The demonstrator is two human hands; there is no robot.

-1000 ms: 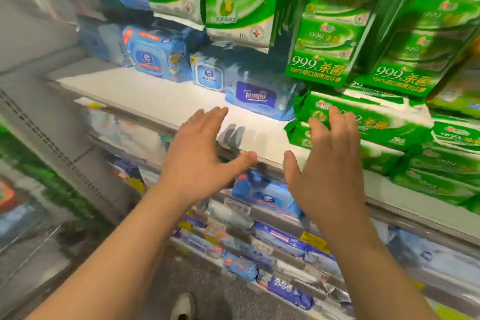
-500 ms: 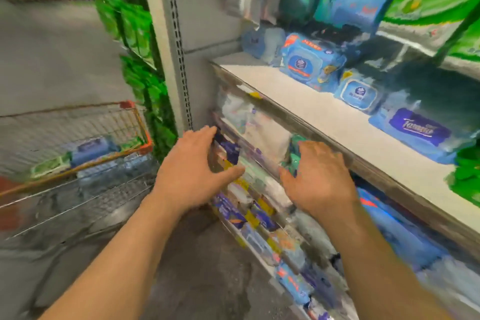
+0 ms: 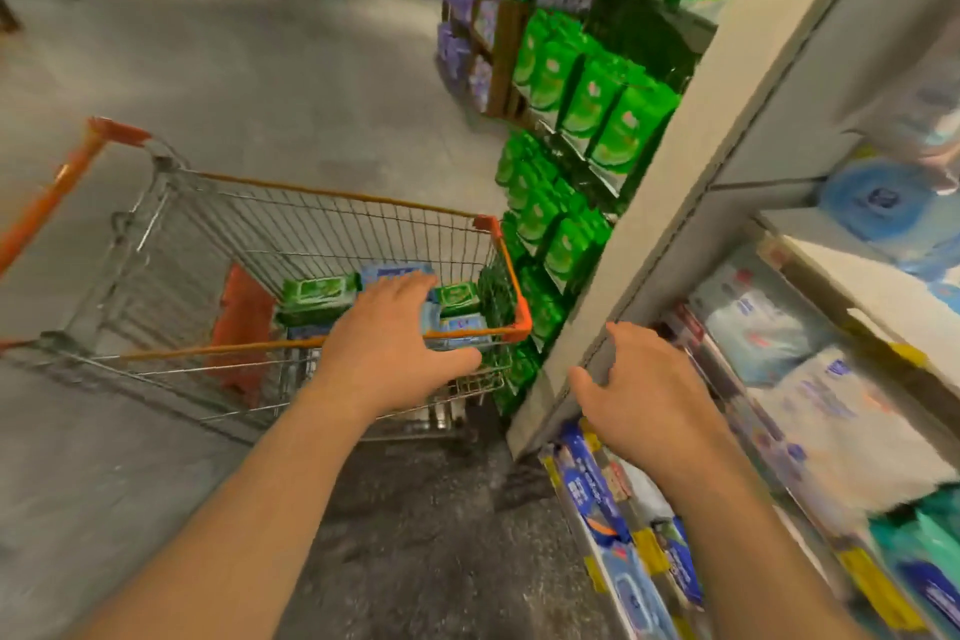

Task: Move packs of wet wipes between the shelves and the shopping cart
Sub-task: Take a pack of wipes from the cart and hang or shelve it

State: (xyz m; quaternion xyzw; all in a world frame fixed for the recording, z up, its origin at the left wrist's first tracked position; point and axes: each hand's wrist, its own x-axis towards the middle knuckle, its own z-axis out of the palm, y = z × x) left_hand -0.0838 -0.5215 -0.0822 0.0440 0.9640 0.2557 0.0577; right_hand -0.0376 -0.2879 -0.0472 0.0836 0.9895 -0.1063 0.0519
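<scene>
While both arms extend, left hand (image 3: pixel 390 338) overhangs cart (image 3: pixel 332 213).

I have turned away from the shelf of green and blue packs that I faced a second ago, and my view has swung left to the shopping cart (image 3: pixel 291 270), which half a second ago sat off at the left edge. My left hand (image 3: pixel 395 338) has moved from the shelf front to above the cart's near rim, over the wet wipe packs (image 3: pixel 319 296) inside. My right hand (image 3: pixel 644 390) now hangs by the shelf's end post (image 3: pixel 691 172), fingers spread, holding nothing
</scene>
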